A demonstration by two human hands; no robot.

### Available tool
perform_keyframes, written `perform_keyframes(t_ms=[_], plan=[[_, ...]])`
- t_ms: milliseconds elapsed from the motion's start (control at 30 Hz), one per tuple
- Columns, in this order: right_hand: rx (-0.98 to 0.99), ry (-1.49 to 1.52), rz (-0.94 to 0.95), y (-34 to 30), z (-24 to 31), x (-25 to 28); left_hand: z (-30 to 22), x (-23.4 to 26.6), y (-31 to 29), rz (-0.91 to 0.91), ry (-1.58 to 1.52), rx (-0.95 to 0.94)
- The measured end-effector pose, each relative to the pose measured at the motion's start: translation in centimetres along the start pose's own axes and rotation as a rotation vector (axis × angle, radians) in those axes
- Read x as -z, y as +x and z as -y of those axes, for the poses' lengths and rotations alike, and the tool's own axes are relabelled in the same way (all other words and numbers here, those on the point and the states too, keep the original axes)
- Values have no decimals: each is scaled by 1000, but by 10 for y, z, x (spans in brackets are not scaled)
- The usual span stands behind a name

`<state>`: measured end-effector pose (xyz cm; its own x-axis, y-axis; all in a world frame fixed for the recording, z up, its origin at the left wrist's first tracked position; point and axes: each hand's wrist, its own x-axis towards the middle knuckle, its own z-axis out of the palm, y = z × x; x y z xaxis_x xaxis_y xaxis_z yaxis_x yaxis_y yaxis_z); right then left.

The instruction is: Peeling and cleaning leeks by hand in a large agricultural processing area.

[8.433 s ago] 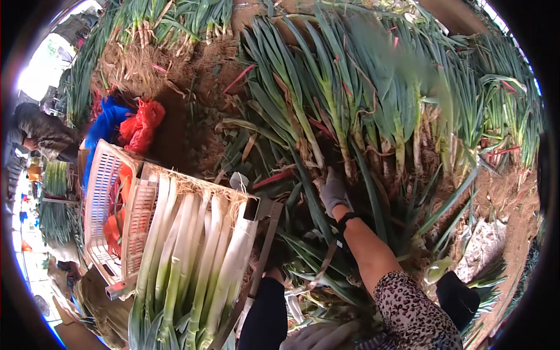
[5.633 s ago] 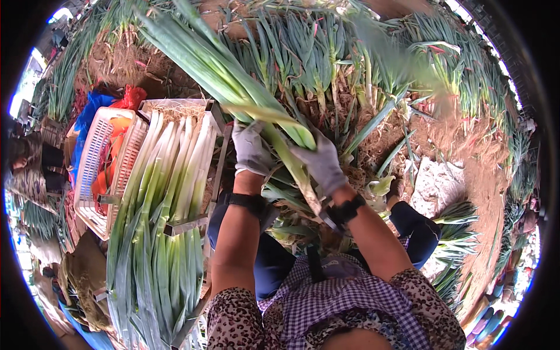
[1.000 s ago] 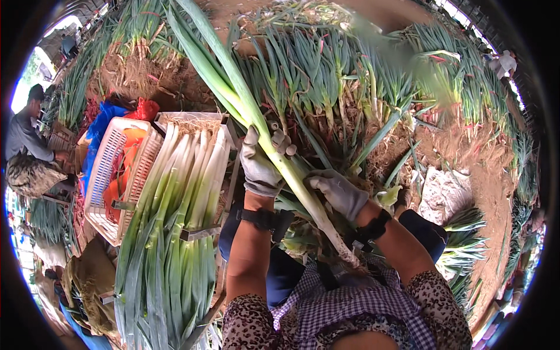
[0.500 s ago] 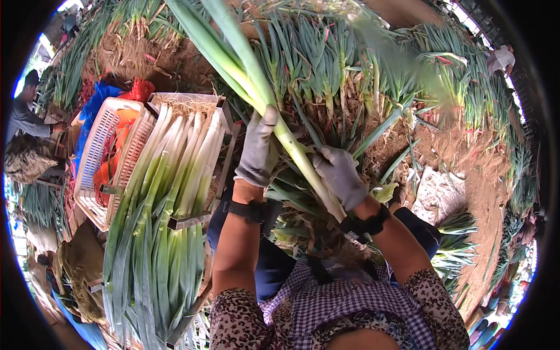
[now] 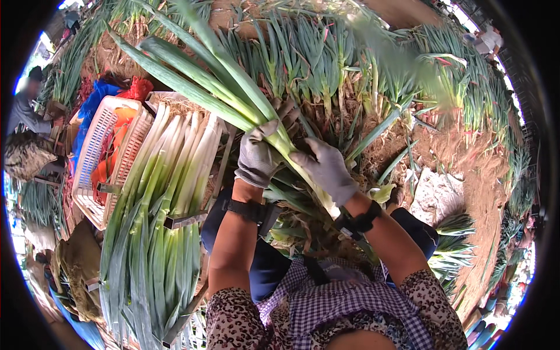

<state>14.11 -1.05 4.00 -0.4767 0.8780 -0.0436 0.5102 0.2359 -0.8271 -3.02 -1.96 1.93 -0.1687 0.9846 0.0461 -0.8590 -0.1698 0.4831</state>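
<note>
A long green onion slants across the middle, its several green leaves pointing to the upper left and its pale stalk running down to the right. My left hand, in a grey glove, is closed round the stalk where the leaves part. My right hand, gloved alike, grips the stalk lower down, its fingers lying over it. The root end is partly hidden by my right hand and wrist. Left of my hands, peeled green onions lie side by side in a metal-framed rack, white ends away from me.
Beside the rack stands a pale plastic basket with red and orange material inside. Unpeeled green onions stand in rows at the back. Loose leaves lie below my hands, a white sack at right. A person works at far left.
The held green onion's leaves have fanned out and shifted left, with more of them showing. My right hand has slid slightly up and left along the stalk, its fingers less curled.
</note>
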Motion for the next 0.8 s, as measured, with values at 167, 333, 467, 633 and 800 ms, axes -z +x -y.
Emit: perform_keyframes(t_ms=[167,333,467,633,800], plan=[[-6,499,143,19,-38,-3,-1,-14,1,149,-45,14],[59,196,-19,24,0,2,9,-4,1,145,182,-10],[9,799,-4,26,-5,-13,19,1,-4,118,-69,126],[-33,609,-60,24,-15,-19,23,9,-9,5,0,210],[-469,487,138,13,-88,-9,12,-13,0,264,206,-24]])
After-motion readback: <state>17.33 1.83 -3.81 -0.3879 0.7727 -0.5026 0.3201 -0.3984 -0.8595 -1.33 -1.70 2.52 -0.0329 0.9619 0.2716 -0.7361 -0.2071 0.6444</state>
